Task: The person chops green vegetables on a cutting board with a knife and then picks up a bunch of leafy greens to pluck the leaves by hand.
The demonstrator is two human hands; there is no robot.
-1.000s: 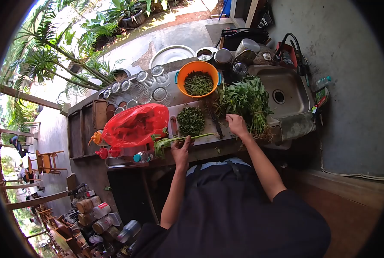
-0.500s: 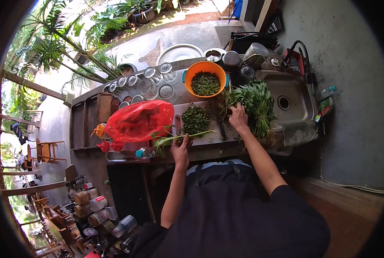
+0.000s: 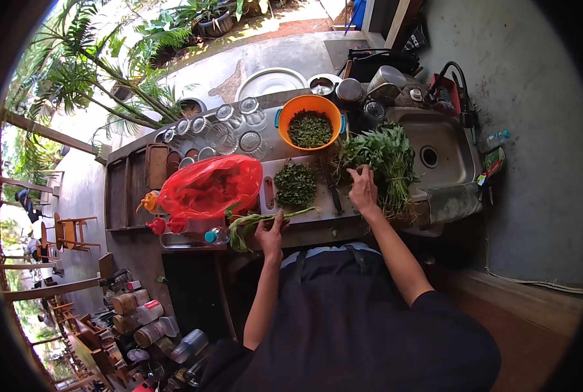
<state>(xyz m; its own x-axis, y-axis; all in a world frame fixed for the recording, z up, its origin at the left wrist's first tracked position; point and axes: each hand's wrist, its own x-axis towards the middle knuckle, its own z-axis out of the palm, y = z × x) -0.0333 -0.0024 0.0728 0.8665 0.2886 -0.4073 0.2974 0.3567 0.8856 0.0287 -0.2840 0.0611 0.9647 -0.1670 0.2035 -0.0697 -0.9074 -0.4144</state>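
My left hand (image 3: 270, 236) is closed round a leafy green stem (image 3: 244, 227) near the counter's front edge, below the red plastic bag (image 3: 213, 186). My right hand (image 3: 363, 186) touches the near left side of a big bunch of leafy greens (image 3: 391, 153); its fingertips are partly lost against the leaves, so what they hold is unclear. Between the hands, a pile of chopped greens (image 3: 295, 185) lies on a white cutting board (image 3: 308, 212). A knife (image 3: 334, 196) rests at the board's right side. Behind it stands an orange colander (image 3: 291, 138) with more cut greens inside.
A metal sink (image 3: 458, 160) is on the right, with a grey cloth (image 3: 458, 204) over its front edge. Upturned glasses (image 3: 252, 144) stand at the back left. A bottle with a teal cap (image 3: 217, 236) and sauce bottles (image 3: 150, 201) are near the bag.
The stem in my left hand has shifted slightly left and its leaves now hang lower. My right hand has moved slightly toward me.
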